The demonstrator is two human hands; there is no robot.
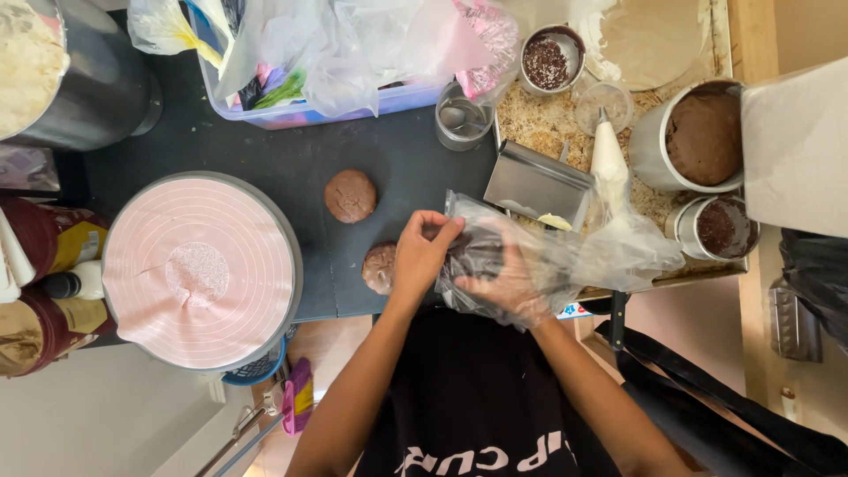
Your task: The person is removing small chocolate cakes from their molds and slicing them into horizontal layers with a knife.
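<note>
**Clear plastic over the right hand, dough underneath**

Clear plastic bag (565,252) wraps the right hand (503,287), which sits inside it w/ fingers spread and curled round a dark brown lump (473,256) – looks like chocolate dough, exact shape blurred thru the film. Left hand (422,256) is bare, fingers pinched narrow on the bag's edge, right at the lump.

Landmark = round pink-topped turntable (201,272), on the black worktop (291,159):
- just right of it, partly under the left hand: a brown dough disc (378,267)
- right and a bit further from the person: 2nd brown dough disc (351,195), lying flat, apart from the 1st
- far right of it: metal bench scraper (537,184), white piping bag (609,163) beside that, both on a tray w/ crumbs (548,124)
- further right still: steel bowl of brown dough (698,137), small tin of dark crumbs (717,228)
- beyond it, top of view: tub stuffed w/ plastic bags (336,62), glass cup (461,117), tin of choc sprinkles (549,60)
- behind-left: big steel pot (79,84) w/ pale mix

Both hands meet right of the turntable, at the worktop's near edge
</note>
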